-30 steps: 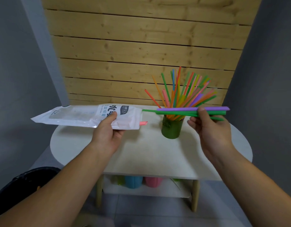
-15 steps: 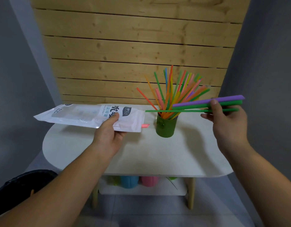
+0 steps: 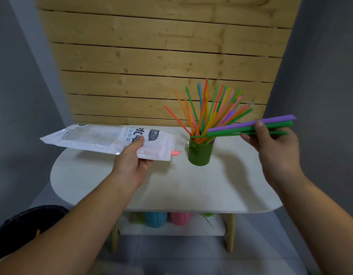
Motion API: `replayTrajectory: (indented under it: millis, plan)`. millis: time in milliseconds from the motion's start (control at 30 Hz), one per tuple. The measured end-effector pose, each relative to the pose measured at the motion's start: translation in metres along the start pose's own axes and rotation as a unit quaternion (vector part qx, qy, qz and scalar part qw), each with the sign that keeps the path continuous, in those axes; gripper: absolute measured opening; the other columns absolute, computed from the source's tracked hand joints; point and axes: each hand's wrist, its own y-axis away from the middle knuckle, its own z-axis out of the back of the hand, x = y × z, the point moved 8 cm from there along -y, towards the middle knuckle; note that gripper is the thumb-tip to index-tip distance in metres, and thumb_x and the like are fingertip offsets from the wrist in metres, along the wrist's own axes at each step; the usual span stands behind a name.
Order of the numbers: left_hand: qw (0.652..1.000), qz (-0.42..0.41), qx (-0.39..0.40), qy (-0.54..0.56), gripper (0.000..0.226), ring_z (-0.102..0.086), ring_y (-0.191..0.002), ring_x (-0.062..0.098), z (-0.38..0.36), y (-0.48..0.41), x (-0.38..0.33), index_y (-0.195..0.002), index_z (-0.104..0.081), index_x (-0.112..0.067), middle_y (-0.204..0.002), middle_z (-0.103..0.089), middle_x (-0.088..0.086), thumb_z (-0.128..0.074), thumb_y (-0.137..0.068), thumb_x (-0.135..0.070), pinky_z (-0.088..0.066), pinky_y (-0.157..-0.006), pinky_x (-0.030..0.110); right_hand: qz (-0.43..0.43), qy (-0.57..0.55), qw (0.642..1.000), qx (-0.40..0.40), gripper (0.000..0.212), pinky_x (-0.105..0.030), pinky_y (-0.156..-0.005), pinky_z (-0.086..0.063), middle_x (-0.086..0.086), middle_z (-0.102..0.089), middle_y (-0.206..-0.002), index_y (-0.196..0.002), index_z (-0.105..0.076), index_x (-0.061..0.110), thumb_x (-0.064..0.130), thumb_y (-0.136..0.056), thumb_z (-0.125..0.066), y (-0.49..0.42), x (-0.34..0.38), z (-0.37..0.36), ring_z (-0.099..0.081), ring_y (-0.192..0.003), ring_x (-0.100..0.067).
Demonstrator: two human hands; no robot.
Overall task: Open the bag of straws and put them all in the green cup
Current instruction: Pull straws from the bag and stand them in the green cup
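Left hand (image 3: pixel 132 165) grips bag (image 3: pixel 96 138) at 9 o'clock; right hand (image 3: pixel 275 143) pinches straws (image 3: pixel 231 129) you just drew clear, ends near green cup (image 3: pixel 200 153).

We see a wall of pale wooden planks (image 3: pixel 161 56) straight ahead, with its boards lying sideways. A plain grey wall (image 3: pixel 18 96) stands on its left and another grey wall (image 3: pixel 320 76) on its right. In front is a small white table with round ends (image 3: pixel 191 191) and light wooden legs (image 3: pixel 230 233). Its low white shelf (image 3: pixel 171 230) holds a blue cup (image 3: pixel 155 219) beside a pink cup (image 3: pixel 180 218). The floor (image 3: pixel 171 257) has grey tiles. A black bin (image 3: pixel 22 225) sits near the table's left end.
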Motion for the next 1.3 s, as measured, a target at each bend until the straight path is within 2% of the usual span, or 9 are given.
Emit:
replayTrajectory:
  millis: [133, 333, 533, 700, 767, 833, 900, 1067, 1300]
  plan:
    - [1.0, 0.002, -0.001, 0.004, 0.017, -0.078, -0.079, 0.016, 0.0, 0.002, 0.001, -0.11, -0.066, -0.01, -0.103, -0.077, 0.006, -0.064, -0.095, -0.003, -0.062, -0.06, 0.031, 0.04, 0.039, 0.998, -0.008, 0.023, -0.021, -0.074, -0.058, -0.011, -0.072, -0.1, -0.11, -0.063, 0.001, 0.021, -0.099, -0.06, 0.003, 0.012, -0.001, -0.076, -0.081, -0.017]
    - [1.0, -0.001, 0.011, -0.004, 0.025, -0.077, -0.088, 0.018, -0.002, 0.001, 0.001, -0.118, -0.065, -0.011, -0.109, -0.077, 0.007, -0.066, -0.094, -0.004, -0.064, -0.074, 0.037, 0.086, 0.109, 0.99, 0.029, 0.002, -0.026, -0.076, -0.06, 0.005, -0.072, -0.088, -0.096, -0.065, 0.02, 0.019, -0.096, -0.063, 0.008, 0.02, -0.02, -0.075, -0.079, -0.01]
    - [1.0, -0.003, 0.018, -0.007, 0.027, -0.078, -0.087, 0.018, -0.001, 0.0, -0.001, -0.119, -0.066, -0.011, -0.101, -0.08, 0.005, -0.066, -0.094, -0.004, -0.064, -0.078, 0.039, 0.088, 0.208, 0.971, 0.074, 0.002, -0.037, -0.076, -0.059, 0.0, -0.073, -0.085, -0.093, -0.068, 0.018, 0.019, -0.093, -0.066, 0.001, 0.001, -0.043, -0.074, -0.083, -0.018]
    - [1.0, -0.008, 0.02, -0.006, 0.028, -0.078, -0.089, 0.019, 0.001, 0.001, -0.005, -0.121, -0.065, -0.011, -0.104, -0.08, 0.006, -0.065, -0.094, -0.004, -0.063, -0.08, 0.041, 0.09, 0.274, 0.954, 0.083, 0.011, -0.013, -0.056, -0.044, 0.0, -0.068, -0.079, -0.091, -0.067, 0.016, 0.027, -0.093, -0.066, -0.008, -0.009, -0.058, -0.067, -0.075, -0.01]
    - [1.0, -0.009, 0.023, -0.009, 0.028, -0.078, -0.088, 0.019, 0.001, 0.001, -0.006, -0.121, -0.064, -0.011, -0.102, -0.08, 0.006, -0.065, -0.094, -0.004, -0.064, -0.077, 0.039, 0.088, 0.287, 0.949, 0.097, 0.016, -0.023, -0.056, -0.049, -0.006, -0.069, -0.078, -0.088, -0.067, 0.013, 0.028, -0.093, -0.066, -0.012, -0.016, -0.065, -0.064, -0.071, -0.012]
    - [1.0, -0.011, 0.023, -0.011, 0.03, -0.078, -0.09, 0.019, 0.002, 0.0, -0.007, -0.123, -0.064, -0.012, -0.105, -0.079, 0.006, -0.065, -0.094, -0.004, -0.063, -0.078, 0.04, 0.076, 0.287, 0.947, 0.122, 0.023, -0.041, -0.064, -0.054, -0.016, -0.069, -0.076, -0.085, -0.068, 0.007, 0.028, -0.094, -0.064, -0.016, -0.024, -0.072, -0.066, -0.072, -0.028]
    - [1.0, -0.015, 0.022, -0.012, 0.031, -0.077, -0.093, 0.02, 0.003, 0.0, -0.009, -0.124, -0.063, -0.012, -0.108, -0.079, 0.006, -0.066, -0.094, -0.004, -0.063, -0.081, 0.042, 0.075, 0.299, 0.941, 0.138, 0.027, -0.049, -0.066, -0.055, -0.018, -0.068, -0.074, -0.086, -0.068, 0.005, 0.03, -0.095, -0.062, -0.02, -0.028, -0.076, -0.065, -0.072, -0.034]
    - [0.999, -0.019, 0.03, -0.021, 0.023, -0.078, -0.087, 0.018, 0.003, -0.001, -0.011, -0.117, -0.065, -0.013, -0.1, -0.08, 0.004, -0.064, -0.095, -0.004, -0.064, -0.075, 0.037, 0.122, 0.325, 0.93, 0.122, 0.02, -0.029, -0.055, -0.04, 0.001, -0.059, -0.071, -0.094, -0.062, 0.011, 0.03, -0.097, -0.057, -0.026, -0.018, -0.08, -0.055, -0.065, -0.013]
    - [0.999, -0.015, 0.028, -0.031, 0.021, -0.078, -0.088, 0.017, 0.003, 0.0, -0.008, -0.114, -0.066, -0.015, -0.104, -0.08, 0.004, -0.064, -0.095, -0.005, -0.064, -0.078, 0.038, 0.095, 0.36, 0.914, 0.159, 0.026, -0.043, -0.069, -0.057, -0.013, -0.07, -0.082, -0.095, -0.069, 0.005, 0.03, -0.093, -0.063, -0.025, -0.043, -0.094, -0.065, -0.076, -0.027]
